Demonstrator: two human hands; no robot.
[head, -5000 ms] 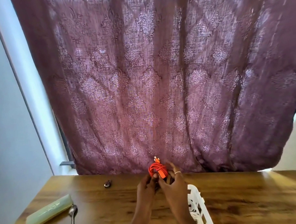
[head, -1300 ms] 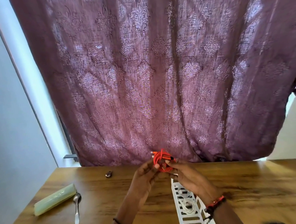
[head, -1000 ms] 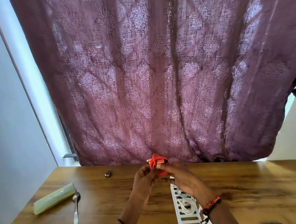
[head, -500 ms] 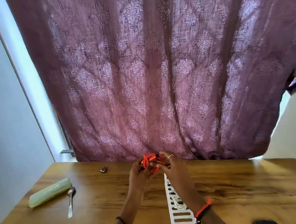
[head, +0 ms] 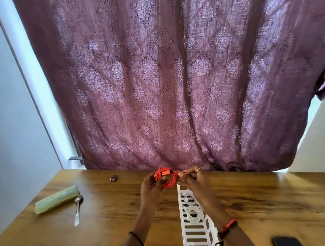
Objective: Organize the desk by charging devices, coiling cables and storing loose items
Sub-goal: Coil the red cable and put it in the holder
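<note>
Above the far middle of the wooden desk I hold a coiled orange cable. My left hand grips the coil's left side. My right hand pinches the cable's loose end at the coil's right side. A white slotted basket lies below my right forearm, with a coiled white cable inside it.
A pale green case and a metal spoon lie at the left. A small dark object sits near the far edge. A black device shows at the bottom right. A purple curtain hangs behind the desk.
Both hands have kept working the orange coil in the same spot, the right hand now pinching its end. The view has tilted down a little, showing more of the desk and basket.
</note>
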